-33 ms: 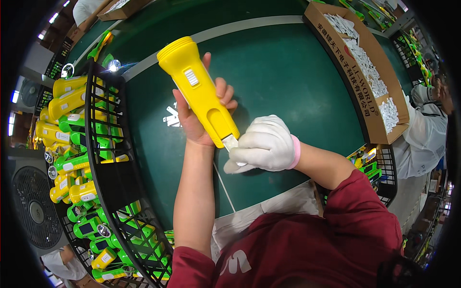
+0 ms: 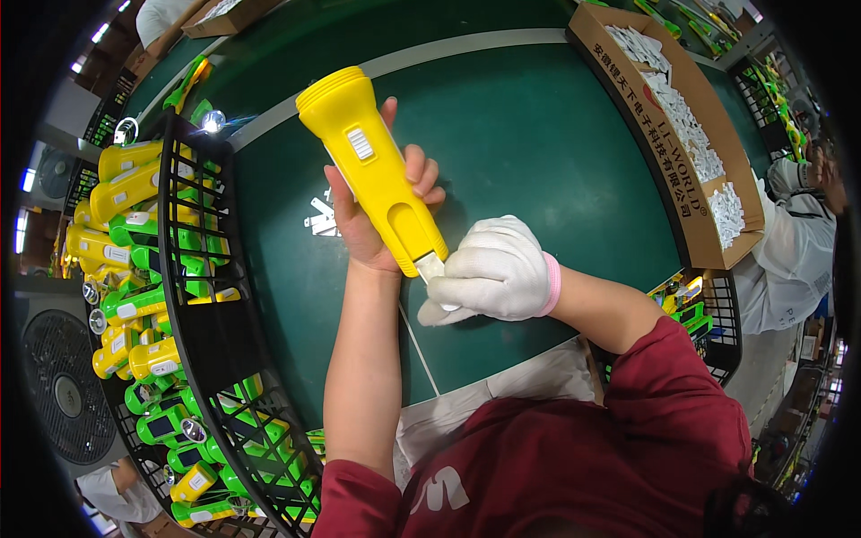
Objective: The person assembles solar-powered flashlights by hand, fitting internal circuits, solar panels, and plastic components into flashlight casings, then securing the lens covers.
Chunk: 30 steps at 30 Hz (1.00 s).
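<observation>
Head view: the left hand point(image 2: 363, 238) curls its fingers around a yellow flashlight point(image 2: 377, 175) over the table point(image 2: 538, 152). The gloved right hand point(image 2: 493, 273) pinches a half-hidden white piece point(image 2: 430, 266); dark writing marks the box point(image 2: 650, 134).

Factory workshop (crated flashlights point(image 2: 126, 190), green workbench point(image 2: 547, 134))

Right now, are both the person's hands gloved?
No, the right hand wears a white glove, but the left hand, holding the yellow flashlight, is bare.
</observation>
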### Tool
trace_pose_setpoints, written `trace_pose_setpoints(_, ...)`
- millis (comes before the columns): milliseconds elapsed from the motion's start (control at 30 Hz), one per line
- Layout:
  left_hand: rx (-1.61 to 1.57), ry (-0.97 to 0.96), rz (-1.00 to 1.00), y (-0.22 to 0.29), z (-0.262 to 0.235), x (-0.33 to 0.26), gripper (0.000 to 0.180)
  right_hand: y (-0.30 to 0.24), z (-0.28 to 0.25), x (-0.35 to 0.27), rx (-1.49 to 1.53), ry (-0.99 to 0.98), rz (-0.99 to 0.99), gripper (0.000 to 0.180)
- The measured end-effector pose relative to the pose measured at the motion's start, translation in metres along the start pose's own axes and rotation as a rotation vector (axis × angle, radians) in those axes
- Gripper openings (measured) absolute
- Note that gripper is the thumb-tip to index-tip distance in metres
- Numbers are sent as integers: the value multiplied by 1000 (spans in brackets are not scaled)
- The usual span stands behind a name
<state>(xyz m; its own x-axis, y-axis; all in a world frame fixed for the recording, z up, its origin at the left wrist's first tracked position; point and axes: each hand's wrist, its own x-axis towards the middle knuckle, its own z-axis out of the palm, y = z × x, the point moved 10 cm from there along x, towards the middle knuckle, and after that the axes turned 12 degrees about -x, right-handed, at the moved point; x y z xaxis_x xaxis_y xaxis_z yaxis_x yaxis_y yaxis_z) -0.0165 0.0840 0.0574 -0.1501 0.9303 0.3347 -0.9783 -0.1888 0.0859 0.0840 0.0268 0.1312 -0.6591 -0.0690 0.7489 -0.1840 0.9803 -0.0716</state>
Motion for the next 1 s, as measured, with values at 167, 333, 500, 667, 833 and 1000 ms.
trace_pose_setpoints(167,-6,-7,0,-1,0,0,78,-1,1,-2,-7,10,0,25)
trace_pose_setpoints(333,-29,15,23,1,0,-1,79,0,5,-1,36,-56,6,25)
trace_pose_setpoints(500,20,125,15,-5,-7,3,73,34,2,-4,138,71,287,26)
trace_pose_setpoints(667,139,196,-43,-10,-23,1,55,100,34,-46,275,6,1044,48)
trace_pose_setpoints(833,232,289,-31,-10,-38,-3,57,115,49,-60,427,-113,1141,48)
trace_pose_setpoints(1000,216,237,-24,-12,-33,-3,49,118,66,-60,686,-111,1114,37)
